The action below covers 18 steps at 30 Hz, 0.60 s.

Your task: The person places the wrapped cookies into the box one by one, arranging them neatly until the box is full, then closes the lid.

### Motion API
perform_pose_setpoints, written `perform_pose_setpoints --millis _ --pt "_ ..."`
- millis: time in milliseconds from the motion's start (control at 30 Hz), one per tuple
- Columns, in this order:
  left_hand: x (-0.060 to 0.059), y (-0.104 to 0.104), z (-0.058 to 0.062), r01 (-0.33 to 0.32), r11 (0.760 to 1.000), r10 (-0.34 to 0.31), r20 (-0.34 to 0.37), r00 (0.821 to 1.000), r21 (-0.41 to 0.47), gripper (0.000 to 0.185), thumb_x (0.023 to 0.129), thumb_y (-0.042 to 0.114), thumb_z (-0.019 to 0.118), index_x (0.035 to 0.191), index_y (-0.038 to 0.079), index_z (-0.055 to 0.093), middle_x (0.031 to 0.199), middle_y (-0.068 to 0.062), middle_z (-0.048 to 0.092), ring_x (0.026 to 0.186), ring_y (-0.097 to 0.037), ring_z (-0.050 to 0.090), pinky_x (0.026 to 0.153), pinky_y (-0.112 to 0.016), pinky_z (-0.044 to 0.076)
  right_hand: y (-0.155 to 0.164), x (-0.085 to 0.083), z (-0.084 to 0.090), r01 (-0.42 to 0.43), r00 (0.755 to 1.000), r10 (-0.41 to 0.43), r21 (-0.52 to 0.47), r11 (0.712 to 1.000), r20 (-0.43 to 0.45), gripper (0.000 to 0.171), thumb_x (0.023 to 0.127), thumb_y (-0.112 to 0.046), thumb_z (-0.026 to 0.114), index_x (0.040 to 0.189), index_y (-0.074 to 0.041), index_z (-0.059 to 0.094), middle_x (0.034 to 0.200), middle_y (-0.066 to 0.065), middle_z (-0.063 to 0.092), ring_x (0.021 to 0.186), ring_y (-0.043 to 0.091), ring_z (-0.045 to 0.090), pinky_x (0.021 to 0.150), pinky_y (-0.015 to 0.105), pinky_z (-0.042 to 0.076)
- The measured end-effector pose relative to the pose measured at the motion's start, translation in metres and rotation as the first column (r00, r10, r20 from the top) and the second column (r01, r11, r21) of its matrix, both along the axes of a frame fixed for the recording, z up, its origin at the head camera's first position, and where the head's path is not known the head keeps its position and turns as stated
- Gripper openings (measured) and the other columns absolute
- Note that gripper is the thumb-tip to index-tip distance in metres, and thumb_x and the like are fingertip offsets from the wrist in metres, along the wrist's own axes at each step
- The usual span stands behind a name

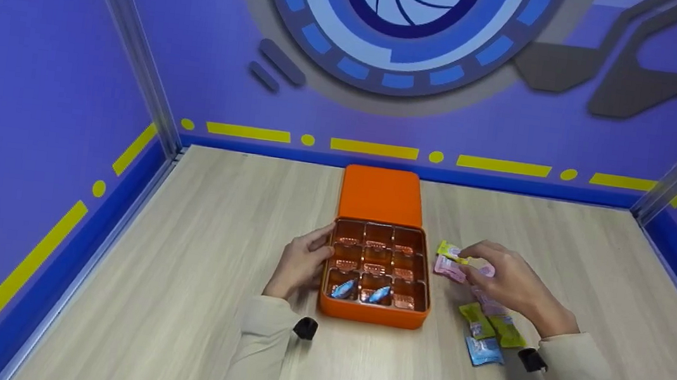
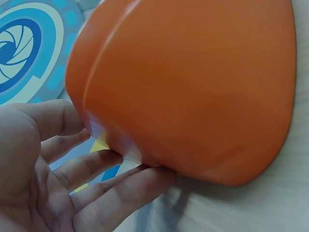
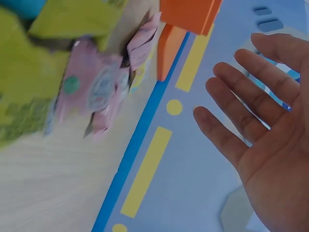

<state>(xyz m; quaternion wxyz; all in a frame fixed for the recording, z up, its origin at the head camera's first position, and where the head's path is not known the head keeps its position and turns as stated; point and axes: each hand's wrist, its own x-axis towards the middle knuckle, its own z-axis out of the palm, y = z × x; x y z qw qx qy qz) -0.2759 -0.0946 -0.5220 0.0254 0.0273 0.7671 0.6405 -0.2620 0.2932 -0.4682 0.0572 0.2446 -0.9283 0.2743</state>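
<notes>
The orange tin (image 1: 373,308) was steadied on its left wall by the left hand (image 1: 299,265), fingers straight; right of it, the right hand (image 1: 509,285) was held over pink candies (image 1: 450,268), fingers spread.

Glossy orange tin (image 1: 370,311) — pale wood-grain table (image 1: 186,300), crinkly sweet wrappers (image 1: 480,321).

wooden tabletop (image 1: 186,300), purple walls (image 1: 38,86)

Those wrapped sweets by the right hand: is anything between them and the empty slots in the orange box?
Nothing visible. The right hand hovers over the pink sweets, right beside the open orange box. Its lid lies flat behind, and seven slots look free.
</notes>
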Motion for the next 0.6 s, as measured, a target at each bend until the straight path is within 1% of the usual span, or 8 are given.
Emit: perform_pose_setpoints --millis 167,200,267,367,467,533,567,600 --pt "0.000 0.000 0.001 -0.006 1.000 0.006 -0.004 1.000 -0.011 0.053 0.102 0.009 0.065 0.154 0.017 0.059 0.146 -0.015 0.062 0.105 -0.020 0.070 0.089 -0.033 0.057 0.010 -0.003 -0.004 0.008 1.000 -0.008 0.005 1.000 0.012 0.022 0.097 -0.004 0.075 0.119 -0.002 0.076 0.121 0.013 0.073 0.116 0.039 0.067 0.102 0.062 0.051" --pt "0.000 0.000 0.001 -0.009 1.000 0.009 -0.004 1.000 -0.017 0.053 0.102 0.010 0.065 0.154 0.017 0.059 0.146 -0.014 0.063 0.100 -0.020 0.070 0.086 -0.033 0.057 0.011 -0.004 -0.005 0.010 1.000 -0.010 0.006 1.000 0.015 0.021 0.098 -0.004 0.075 0.119 -0.002 0.076 0.121 0.014 0.073 0.116 0.039 0.067 0.102 0.062 0.051" --pt "0.000 0.000 0.001 -0.013 0.999 0.013 -0.006 1.000 -0.032 0.053 0.101 0.011 0.066 0.153 0.018 0.060 0.145 -0.012 0.064 0.094 -0.018 0.069 0.085 -0.029 0.056 0.014 -0.005 -0.006 0.022 0.999 -0.022 0.012 1.000 0.031 0.021 0.098 -0.004 0.074 0.120 -0.002 0.076 0.123 0.015 0.072 0.118 0.041 0.066 0.103 0.063 0.050" --pt "0.000 0.000 0.001 -0.013 0.999 0.013 -0.006 1.000 -0.039 0.053 0.101 0.011 0.066 0.153 0.018 0.060 0.145 -0.012 0.063 0.075 -0.016 0.063 0.071 -0.025 0.052 0.017 -0.005 -0.007 0.053 0.996 -0.055 0.028 0.998 0.071 0.023 0.100 -0.008 0.072 0.123 -0.002 0.075 0.129 0.018 0.070 0.123 0.043 0.062 0.105 0.065 0.047" --pt "0.000 0.000 0.001 -0.009 0.999 0.009 0.001 1.000 -0.043 0.054 0.101 0.012 0.066 0.154 0.019 0.059 0.146 -0.013 0.063 0.060 -0.011 0.049 0.058 -0.022 0.045 0.019 -0.006 -0.008 0.072 0.993 -0.076 0.045 0.996 0.089 0.025 0.101 -0.007 0.071 0.125 -0.002 0.074 0.132 0.021 0.068 0.126 0.046 0.060 0.107 0.066 0.045" --pt "0.000 0.000 0.002 -0.007 0.999 0.008 0.010 1.000 -0.043 0.054 0.102 0.012 0.066 0.154 0.020 0.059 0.147 -0.013 0.062 0.055 -0.009 0.042 0.053 -0.022 0.040 0.021 -0.007 -0.010 0.074 0.993 -0.078 0.054 0.996 0.087 0.025 0.100 -0.005 0.070 0.125 -0.001 0.074 0.133 0.022 0.067 0.126 0.047 0.059 0.107 0.066 0.045" --pt "0.000 0.000 0.002 -0.006 0.999 0.007 0.014 1.000 -0.041 0.054 0.102 0.012 0.066 0.155 0.021 0.058 0.147 -0.012 0.062 0.054 -0.009 0.040 0.052 -0.023 0.039 0.021 -0.007 -0.011 0.073 0.993 -0.077 0.057 0.996 0.085 0.025 0.100 -0.004 0.070 0.125 -0.001 0.073 0.133 0.023 0.067 0.126 0.047 0.059 0.107 0.066 0.045" --pt "0.000 0.000 0.002 -0.003 0.999 0.004 0.015 1.000 -0.038 0.054 0.102 0.012 0.066 0.155 0.021 0.058 0.147 -0.013 0.062 0.055 -0.010 0.042 0.053 -0.023 0.040 0.022 -0.007 -0.012 0.073 0.993 -0.078 0.060 0.995 0.085 0.025 0.100 -0.003 0.070 0.125 -0.001 0.074 0.133 0.023 0.067 0.127 0.047 0.059 0.107 0.066 0.045"
